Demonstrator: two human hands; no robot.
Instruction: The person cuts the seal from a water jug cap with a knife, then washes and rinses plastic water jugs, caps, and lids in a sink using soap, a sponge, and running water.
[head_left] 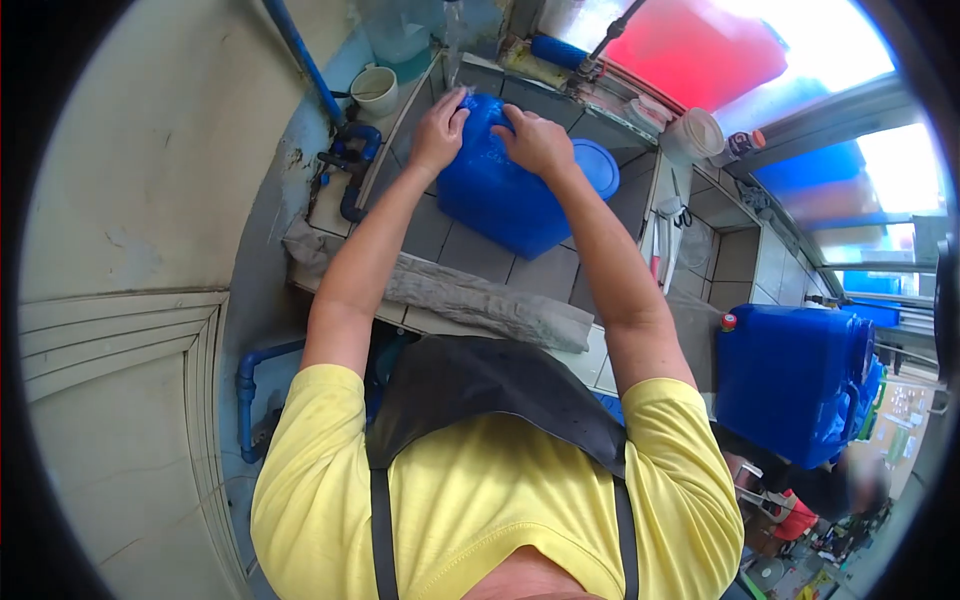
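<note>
A wet blue plastic jerrycan (495, 195) stands tilted in a grey-tiled sink (540, 270). Water (453, 45) runs down from above onto its far left end. My left hand (440, 135) grips the far left edge, thumb and fingers bent around it. On the far right side, my right hand (538, 142) holds the can with its fingers curled over the top. A round blue lid-like piece (597, 168) shows just beyond my right wrist. The can's opening cannot be made out.
A rolled grey cloth (480, 295) lies along the sink's near edge. A white cup (374, 90) and blue pipes (350, 165) are at the left. Scissors (682, 214) and a clear tub (692, 135) sit at the right, where a larger blue jerrycan (785, 375) stands nearer me.
</note>
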